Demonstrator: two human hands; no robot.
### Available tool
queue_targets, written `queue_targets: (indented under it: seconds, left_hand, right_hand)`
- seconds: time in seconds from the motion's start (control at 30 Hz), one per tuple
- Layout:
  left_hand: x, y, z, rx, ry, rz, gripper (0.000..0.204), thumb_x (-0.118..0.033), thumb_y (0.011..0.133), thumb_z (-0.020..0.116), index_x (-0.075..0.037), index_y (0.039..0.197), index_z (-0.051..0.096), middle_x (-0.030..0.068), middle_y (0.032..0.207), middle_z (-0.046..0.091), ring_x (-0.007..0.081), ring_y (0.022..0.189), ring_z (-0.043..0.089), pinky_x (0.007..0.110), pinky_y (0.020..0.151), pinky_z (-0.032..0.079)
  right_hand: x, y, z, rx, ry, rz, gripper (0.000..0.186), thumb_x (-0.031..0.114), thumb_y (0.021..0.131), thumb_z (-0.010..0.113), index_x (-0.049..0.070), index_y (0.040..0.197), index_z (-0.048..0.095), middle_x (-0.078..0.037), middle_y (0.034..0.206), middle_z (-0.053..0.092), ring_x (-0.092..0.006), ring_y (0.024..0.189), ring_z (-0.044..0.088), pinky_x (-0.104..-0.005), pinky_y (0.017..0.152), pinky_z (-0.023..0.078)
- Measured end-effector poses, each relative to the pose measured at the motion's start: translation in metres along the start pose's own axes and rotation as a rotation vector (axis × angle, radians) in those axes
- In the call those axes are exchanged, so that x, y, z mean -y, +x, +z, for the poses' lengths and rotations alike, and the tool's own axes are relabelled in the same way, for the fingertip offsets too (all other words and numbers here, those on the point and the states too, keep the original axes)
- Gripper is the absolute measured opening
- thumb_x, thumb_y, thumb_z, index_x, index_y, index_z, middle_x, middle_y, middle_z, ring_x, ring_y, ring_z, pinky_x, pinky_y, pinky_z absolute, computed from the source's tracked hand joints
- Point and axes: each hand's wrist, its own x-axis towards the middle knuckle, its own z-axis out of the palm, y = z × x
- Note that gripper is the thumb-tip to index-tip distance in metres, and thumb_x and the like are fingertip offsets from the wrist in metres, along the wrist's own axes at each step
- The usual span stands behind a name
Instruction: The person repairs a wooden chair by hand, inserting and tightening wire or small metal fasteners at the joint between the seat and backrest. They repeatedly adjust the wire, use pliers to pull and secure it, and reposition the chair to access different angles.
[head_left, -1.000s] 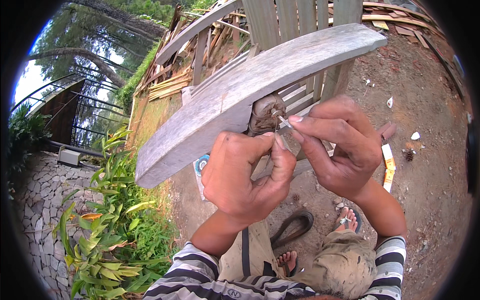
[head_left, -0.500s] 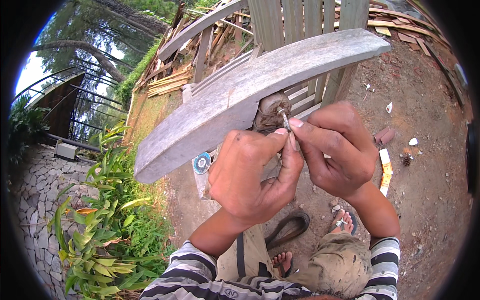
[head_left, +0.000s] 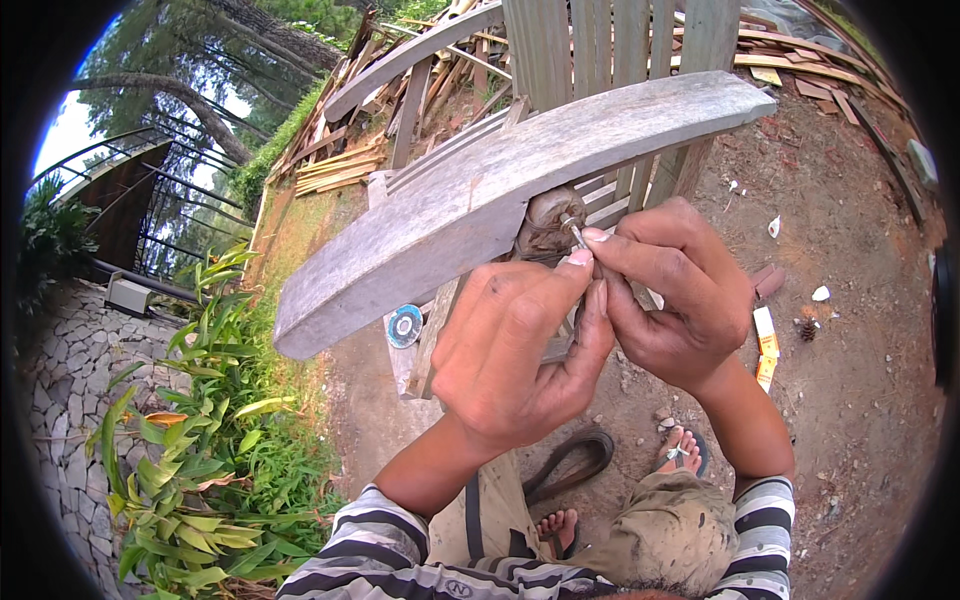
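Observation:
Under the curved grey wooden armrest (head_left: 430,225) of a chair is a brown, crumpled lump (head_left: 550,208), its material unclear, with a small metal piece (head_left: 576,230) sticking from it, like a pin or screw. My left hand (head_left: 520,350) pinches at the piece's lower end, thumb and forefinger together, just below the armrest. My right hand (head_left: 675,295) grips the same piece from the right with its fingertips, the other fingers curled. The two hands' fingertips meet, partly hiding what is between them.
A blue-ringed disc (head_left: 404,325) lies on a board at left. Behind are chair slats (head_left: 630,45) and piled scrap timber (head_left: 335,170). Plants (head_left: 200,480) and stone paving (head_left: 70,400) are left; orange-white packets (head_left: 766,340) lie on dirt right. A dark looped strap (head_left: 585,450) lies by my feet.
My left hand has moved up and right, its fingertips closer to my right hand's at the metal piece, which now points more steeply. The view has shifted slightly, leaving the armrest lower in the picture.

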Motion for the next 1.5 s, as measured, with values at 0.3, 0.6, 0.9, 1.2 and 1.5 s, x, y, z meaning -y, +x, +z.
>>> queue_targets:
  seconds: [0.3,0.6,0.9,1.2,1.5]
  left_hand:
    - [0.000,0.002,-0.004,0.004,0.016,0.042,0.037,0.010,0.075,0.079,0.004,0.110,0.071,0.0149,0.094,0.074,0.0248,0.077,0.070,0.033,0.070,0.055]
    - [0.010,0.005,-0.013,0.113,0.046,0.221,0.048,0.007,0.067,0.075,0.002,0.114,0.076,0.0120,0.097,0.069,0.0273,0.086,0.070,0.036,0.073,0.059]
    - [0.004,0.028,-0.068,0.331,0.220,0.218,0.039,-0.009,0.089,0.078,0.004,0.124,0.065,0.0217,0.113,0.072,0.0348,0.101,0.073,0.044,0.084,0.059]
    - [0.042,0.050,-0.098,0.515,0.577,-0.163,0.037,-0.036,0.103,0.059,-0.011,0.126,0.072,0.0144,0.114,0.074,0.0327,0.097,0.072,0.040,0.081,0.056]
    - [0.043,0.043,-0.089,0.450,0.624,-0.146,0.033,-0.035,0.103,0.060,-0.012,0.122,0.073,0.0115,0.106,0.074,0.0310,0.092,0.072,0.040,0.076,0.056]
  right_hand:
    - [-0.008,0.007,-0.003,0.012,-0.196,-0.244,0.041,-0.005,0.059,0.081,0.000,0.099,0.076,-0.007,0.086,0.066,-0.0222,0.069,0.064,-0.0322,0.057,0.051]
    - [-0.017,0.011,-0.003,0.031,-0.184,-0.313,0.039,-0.005,0.063,0.079,-0.001,0.101,0.076,-0.007,0.087,0.066,-0.0225,0.068,0.064,-0.0318,0.054,0.051]
    - [-0.005,0.006,-0.001,0.035,-0.206,-0.188,0.039,-0.009,0.064,0.080,-0.002,0.103,0.076,-0.007,0.079,0.064,-0.0207,0.062,0.061,-0.0313,0.051,0.049]
    - [0.013,-0.004,0.010,-0.036,-0.201,-0.012,0.027,-0.010,0.073,0.081,-0.003,0.098,0.075,-0.008,0.073,0.065,-0.0191,0.057,0.062,-0.0293,0.049,0.048]
    - [0.038,-0.014,0.032,-0.239,0.161,0.515,0.009,-0.006,0.087,0.078,-0.006,0.094,0.072,-0.011,0.081,0.075,-0.0112,0.068,0.071,-0.0235,0.059,0.057]
